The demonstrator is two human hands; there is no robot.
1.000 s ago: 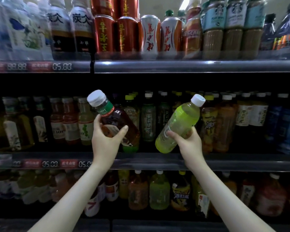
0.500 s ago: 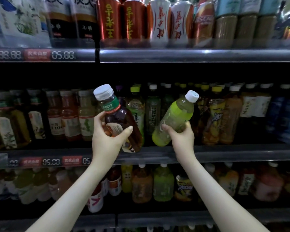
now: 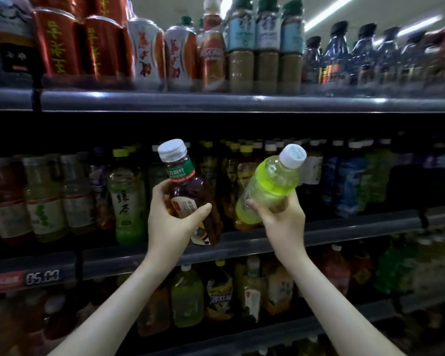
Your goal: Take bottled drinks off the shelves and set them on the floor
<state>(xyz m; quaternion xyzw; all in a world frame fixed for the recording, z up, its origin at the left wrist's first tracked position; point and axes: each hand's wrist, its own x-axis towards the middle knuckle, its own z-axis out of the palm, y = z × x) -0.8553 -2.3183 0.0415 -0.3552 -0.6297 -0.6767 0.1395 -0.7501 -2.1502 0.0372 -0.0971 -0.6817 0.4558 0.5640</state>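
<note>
My left hand (image 3: 172, 222) grips a dark brown tea bottle (image 3: 188, 183) with a white cap and a green neck label, tilted left. My right hand (image 3: 283, 217) grips a pale green drink bottle (image 3: 270, 186) with a white cap, tilted right. Both bottles are held in the air in front of the middle shelf (image 3: 344, 227), clear of the rows behind them. The floor is out of sight.
The top shelf (image 3: 216, 102) carries red cans, white cans and coffee bottles. Several tea and juice bottles fill the middle row, and more stand on the lower shelf (image 3: 267, 332). A price tag strip (image 3: 28, 278) runs along the left rail.
Both hands have drawn the bottles back from the middle shelf and to the right in view. The view has swung right and tilted, with motion blur.
</note>
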